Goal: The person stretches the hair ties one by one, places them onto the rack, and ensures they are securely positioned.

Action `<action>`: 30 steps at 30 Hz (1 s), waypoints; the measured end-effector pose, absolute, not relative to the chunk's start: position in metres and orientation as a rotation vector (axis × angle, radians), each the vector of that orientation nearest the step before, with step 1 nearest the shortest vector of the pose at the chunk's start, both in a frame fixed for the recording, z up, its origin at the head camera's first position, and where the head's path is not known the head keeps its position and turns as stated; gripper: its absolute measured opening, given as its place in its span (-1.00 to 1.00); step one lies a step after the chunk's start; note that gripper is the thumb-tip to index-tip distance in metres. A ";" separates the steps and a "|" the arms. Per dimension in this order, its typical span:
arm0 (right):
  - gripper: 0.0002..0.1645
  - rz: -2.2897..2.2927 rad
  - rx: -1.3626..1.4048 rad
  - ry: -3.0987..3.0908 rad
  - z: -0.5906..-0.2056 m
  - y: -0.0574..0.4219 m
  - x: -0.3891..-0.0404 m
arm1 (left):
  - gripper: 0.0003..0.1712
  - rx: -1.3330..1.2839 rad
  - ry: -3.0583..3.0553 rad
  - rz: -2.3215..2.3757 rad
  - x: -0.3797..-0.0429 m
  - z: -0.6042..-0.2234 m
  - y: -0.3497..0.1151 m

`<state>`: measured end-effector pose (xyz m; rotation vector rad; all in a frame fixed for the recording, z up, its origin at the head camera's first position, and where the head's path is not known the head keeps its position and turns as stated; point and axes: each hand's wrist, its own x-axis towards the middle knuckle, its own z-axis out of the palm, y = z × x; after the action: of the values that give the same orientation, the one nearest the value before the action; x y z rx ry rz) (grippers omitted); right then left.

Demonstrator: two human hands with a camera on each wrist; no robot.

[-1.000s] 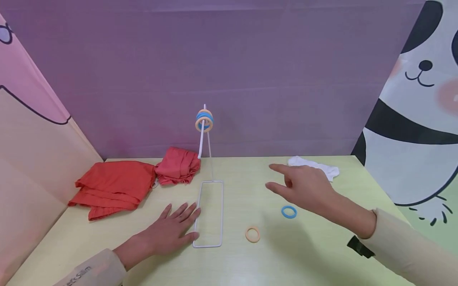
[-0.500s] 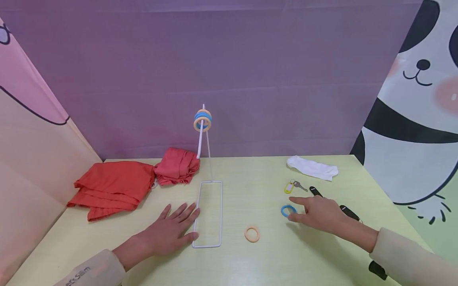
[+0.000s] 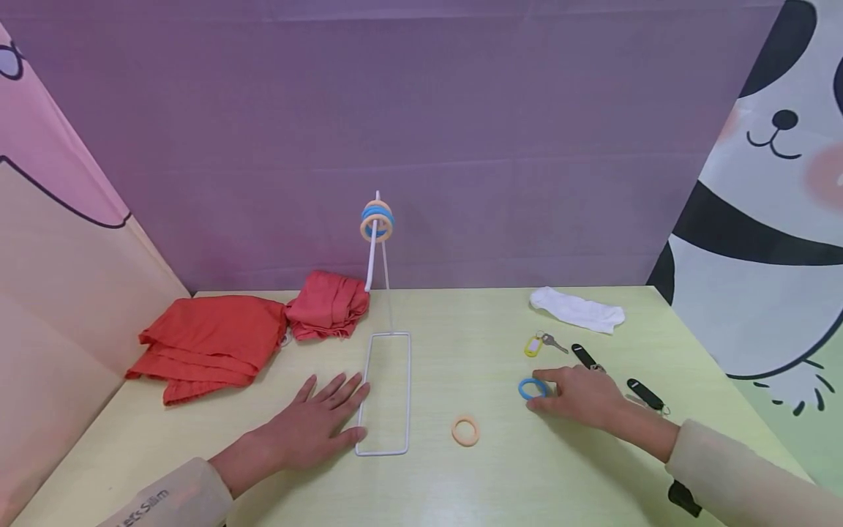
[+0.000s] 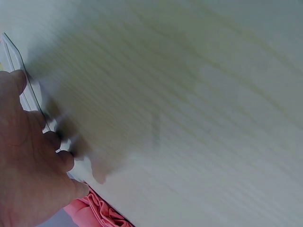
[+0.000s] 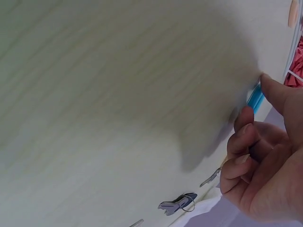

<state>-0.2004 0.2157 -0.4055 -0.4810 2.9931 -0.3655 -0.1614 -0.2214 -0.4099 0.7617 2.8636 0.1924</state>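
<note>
My left hand (image 3: 316, 428) lies flat, fingers spread, with its fingertips over the left side of the white wire base (image 3: 407, 395) of a stand. That stand rises to a sloping white arm, where several blue and tan rings (image 3: 377, 219) hang. At the right, my right hand (image 3: 582, 395) has thumb and index finger at opposite edges of a blue ring (image 3: 523, 390) on the table, pinching it. In the right wrist view the blue ring (image 5: 254, 99) shows between thumb and index fingertip, while the other fingers are curled. A tan ring (image 3: 465, 431) lies between the hands.
Red cloths (image 3: 211, 344) lie at the left, the smaller bundle (image 3: 327, 306) near the stand. Behind my right hand are a white cloth (image 3: 576, 309), a key with a yellow tag (image 3: 533, 345), and keys with black fobs (image 3: 645, 394). A purple backdrop (image 3: 527, 146) closes the back.
My right hand has come down and toward me from near the white cloth to the blue ring, and its thumb and index finger now close on it. The left hand stays still.
</note>
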 end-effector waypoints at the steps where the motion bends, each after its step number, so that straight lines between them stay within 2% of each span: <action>1: -0.36 -0.373 -0.486 3.000 -0.407 0.216 -0.201 | -0.13 0.767 2.868 0.196 -0.162 -0.411 -0.221; 10: -0.59 -0.379 -0.625 3.103 -0.415 0.214 -0.200 | -0.12 0.807 2.922 0.226 -0.165 -0.424 -0.226; 21: -0.79 -0.352 -0.670 3.205 -0.420 0.211 -0.198 | -0.14 0.741 2.856 0.206 -0.159 -0.407 -0.220; 26: -0.75 -0.407 -0.671 3.232 -0.409 0.208 -0.197 | -0.13 0.731 2.853 0.185 -0.160 -0.408 -0.220; 30: -0.73 -0.499 -0.749 3.298 -0.384 0.199 -0.193 | -0.13 0.744 2.859 0.189 -0.161 -0.409 -0.221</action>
<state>-0.1934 0.1994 -0.3840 -0.7486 3.2982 -0.4992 -0.1613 -0.2206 -0.4090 0.7437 2.8587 0.1889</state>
